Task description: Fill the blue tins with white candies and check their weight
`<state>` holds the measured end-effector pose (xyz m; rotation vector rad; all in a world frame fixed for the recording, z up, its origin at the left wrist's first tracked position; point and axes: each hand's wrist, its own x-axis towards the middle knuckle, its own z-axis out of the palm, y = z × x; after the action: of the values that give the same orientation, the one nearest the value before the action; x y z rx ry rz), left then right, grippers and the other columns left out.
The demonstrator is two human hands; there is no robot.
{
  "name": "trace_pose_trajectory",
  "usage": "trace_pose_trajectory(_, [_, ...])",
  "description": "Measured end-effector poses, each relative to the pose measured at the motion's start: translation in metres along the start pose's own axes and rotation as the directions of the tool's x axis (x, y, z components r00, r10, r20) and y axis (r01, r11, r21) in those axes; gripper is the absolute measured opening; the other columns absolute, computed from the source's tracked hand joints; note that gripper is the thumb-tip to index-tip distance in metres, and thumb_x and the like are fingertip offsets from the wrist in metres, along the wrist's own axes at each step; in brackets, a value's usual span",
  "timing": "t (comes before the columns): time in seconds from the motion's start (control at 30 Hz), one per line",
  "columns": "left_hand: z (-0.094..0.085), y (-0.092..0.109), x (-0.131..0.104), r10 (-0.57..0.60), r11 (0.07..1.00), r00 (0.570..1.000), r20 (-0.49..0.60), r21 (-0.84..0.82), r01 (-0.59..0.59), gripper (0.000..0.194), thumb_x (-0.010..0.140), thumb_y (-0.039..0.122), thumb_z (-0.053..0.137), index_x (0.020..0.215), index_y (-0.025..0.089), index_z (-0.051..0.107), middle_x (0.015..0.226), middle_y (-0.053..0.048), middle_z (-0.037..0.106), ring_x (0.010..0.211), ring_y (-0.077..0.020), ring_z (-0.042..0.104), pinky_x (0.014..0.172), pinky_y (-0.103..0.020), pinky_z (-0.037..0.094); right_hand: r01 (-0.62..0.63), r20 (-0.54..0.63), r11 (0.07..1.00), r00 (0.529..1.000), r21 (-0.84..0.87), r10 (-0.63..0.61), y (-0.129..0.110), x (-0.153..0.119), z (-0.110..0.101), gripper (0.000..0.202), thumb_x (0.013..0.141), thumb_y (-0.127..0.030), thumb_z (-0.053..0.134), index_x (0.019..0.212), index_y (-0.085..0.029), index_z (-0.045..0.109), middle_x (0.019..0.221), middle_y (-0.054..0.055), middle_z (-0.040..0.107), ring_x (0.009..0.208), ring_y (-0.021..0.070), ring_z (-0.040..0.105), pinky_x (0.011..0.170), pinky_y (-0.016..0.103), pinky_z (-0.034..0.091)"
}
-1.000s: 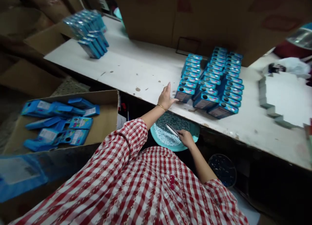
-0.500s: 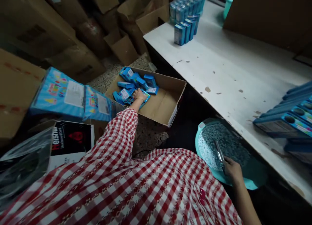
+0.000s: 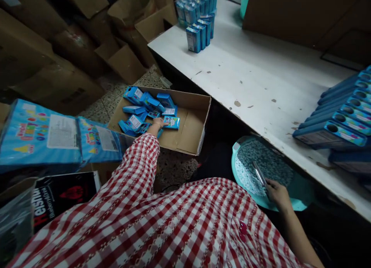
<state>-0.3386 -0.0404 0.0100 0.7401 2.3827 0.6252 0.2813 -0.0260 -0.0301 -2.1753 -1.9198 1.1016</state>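
My left hand point(image 3: 157, 125) is inside a shallow cardboard box point(image 3: 191, 132), with its fingers closed at the left end of a small blue carton point(image 3: 172, 123). The printed face of that carton is turned up. Other blue cartons point(image 3: 135, 122) lie jumbled beside and beyond the hand. On the right, my right hand point(image 3: 276, 193) is closed around a long, shiny metal tool point(image 3: 259, 173), which looks like a narrow scoop. Its tip is over a teal tub point(image 3: 235, 159) filled with small pale pieces point(image 3: 261, 161). The fingers' undersides are hidden.
A white table point(image 3: 232, 78) with chipped paint runs along the right. Blue cartons stand upright at its far end point(image 3: 198, 36), and more are stacked at its right point(image 3: 333, 121). Larger blue boxes point(image 3: 37, 136) and a black printed box point(image 3: 66, 194) sit at my left.
The view has swung, shifting most things leftward in the picture. The carton at my left hand now lies flatter, showing more of its face to the right. My right hand still holds the metal tool.
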Motion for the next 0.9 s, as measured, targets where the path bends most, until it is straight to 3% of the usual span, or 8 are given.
trace_pose_trajectory(0.13, [0.012,0.020,-0.016,0.074,0.992,0.996,0.044,-0.106,-0.069,0.029,0.055,0.027,0.075,0.066,0.016,0.050,0.061,0.002,0.051,0.065,-0.0168,0.056,0.060,-0.031,0.048,0.015,0.044,0.997,0.999,-0.072,-0.012,-0.006,0.000,-0.003,0.047,0.065,-0.036,0.046,0.096,-0.014,0.074,0.070,0.008,0.072,0.065,0.0227,0.065,0.058,0.030,0.048])
trace_pose_trajectory(0.27, [0.005,0.048,-0.044,0.246,0.940,0.968,-0.056,-0.231,-0.252,0.052,0.056,0.022,0.074,0.103,0.016,0.053,0.079,0.000,0.057,0.076,-0.0150,0.057,0.071,-0.028,0.050,0.031,0.048,0.964,0.999,-0.263,-0.019,-0.009,-0.002,-0.011,0.047,0.072,-0.029,0.044,0.106,-0.012,0.070,0.080,0.009,0.073,0.072,0.0213,0.067,0.061,0.026,0.049])
trace_pose_trajectory(0.37, [0.001,0.074,-0.085,0.512,0.764,0.837,-0.193,-0.344,-0.546,0.077,0.059,0.028,0.074,0.127,0.018,0.040,0.100,-0.005,0.058,0.093,-0.0181,0.058,0.084,-0.032,0.048,0.046,0.032,0.902,0.999,-0.430,-0.035,-0.013,-0.004,-0.017,0.043,0.077,-0.024,0.042,0.108,-0.012,0.069,0.097,0.014,0.072,0.086,0.0229,0.068,0.069,0.026,0.050])
trace_pose_trajectory(0.43, [0.007,0.093,-0.120,0.659,0.639,0.723,-0.208,-0.354,-0.683,0.072,0.064,0.034,0.071,0.129,0.019,0.042,0.112,-0.008,0.056,0.104,-0.0210,0.055,0.090,-0.034,0.045,0.030,0.020,0.879,1.000,-0.476,-0.023,-0.017,-0.005,-0.020,0.041,0.080,-0.022,0.042,0.109,-0.012,0.069,0.100,0.017,0.070,0.089,0.0251,0.068,0.071,0.029,0.050])
trace_pose_trajectory(0.53, [0.033,0.118,-0.171,0.800,0.522,0.586,-0.126,-0.334,-0.785,0.060,0.071,0.037,0.065,0.125,0.020,0.047,0.113,-0.008,0.056,0.106,-0.0219,0.055,0.092,-0.035,0.044,-0.029,-0.010,0.859,1.000,-0.512,0.027,-0.023,-0.005,-0.021,0.040,0.083,-0.020,0.040,0.110,-0.013,0.068,0.098,0.020,0.070,0.087,0.0273,0.068,0.068,0.032,0.050])
trace_pose_trajectory(0.6, [0.058,0.130,-0.197,0.838,0.509,0.544,-0.038,-0.303,-0.805,0.051,0.072,0.036,0.064,0.118,0.019,0.052,0.110,-0.008,0.057,0.102,-0.0218,0.056,0.090,-0.035,0.045,-0.077,-0.022,0.841,0.997,-0.536,0.077,-0.027,-0.004,-0.020,0.037,0.083,-0.018,0.042,0.105,-0.008,0.069,0.093,0.024,0.069,0.085,0.0286,0.068,0.066,0.033,0.050])
trace_pose_trajectory(0.8, [0.132,0.135,-0.234,0.710,0.698,0.622,0.329,-0.212,-0.684,0.044,0.070,0.035,0.063,0.108,0.018,0.050,0.093,-0.004,0.060,0.079,-0.0178,0.059,0.075,-0.032,0.049,0.012,0.113,0.841,0.992,-0.541,0.058,-0.037,-0.004,-0.001,0.029,0.087,-0.024,0.052,0.106,-0.008,0.064,0.101,0.020,0.066,0.096,0.0234,0.064,0.078,0.034,0.050])
trace_pose_trajectory(0.9, [0.147,0.131,-0.243,0.681,0.712,0.554,0.480,-0.256,-0.654,0.060,0.068,0.031,0.063,0.123,0.019,0.042,0.097,-0.004,0.059,0.082,-0.0181,0.060,0.077,-0.033,0.049,0.125,0.211,0.853,0.977,-0.507,-0.018,-0.041,-0.009,0.010,0.033,0.088,-0.036,0.052,0.112,-0.014,0.058,0.113,0.010,0.061,0.099,0.0184,0.060,0.085,0.039,0.050])
